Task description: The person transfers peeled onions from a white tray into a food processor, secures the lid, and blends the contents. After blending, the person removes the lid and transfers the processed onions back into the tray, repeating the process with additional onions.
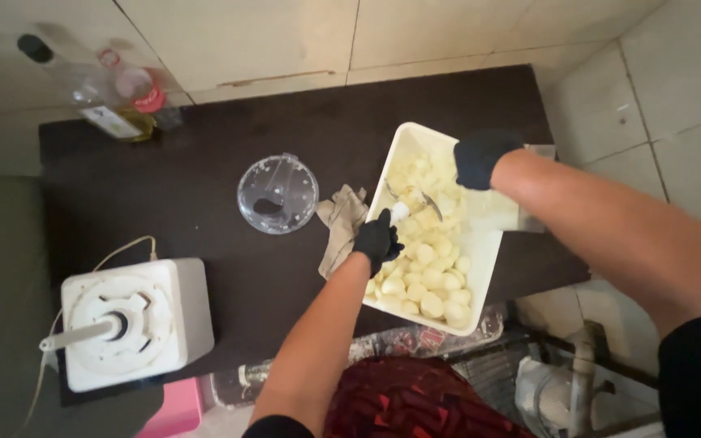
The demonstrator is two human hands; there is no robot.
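Left hand [377,239], black-gloved, is closed around the white stem of a chopper blade [412,204], holding it over the tub [480,268] so the curved metal blades stay above the contents. Right hand [480,156], also gloved, is curled over the tub's far rim, apparently steadying it; how tightly it grips cannot be told. The tub is white, rectangular, filled with pale peeled cloves or similar pieces [427,284], and sits at the right end of the dark tabletop [204,211], its near corner overhanging the edge. A crumpled cloth [339,227] lies just beside the tub. A clear lid [277,195] rests left of the cloth. The white motor base [131,323] stands at the near left corner, bottles [111,97] at the far left.
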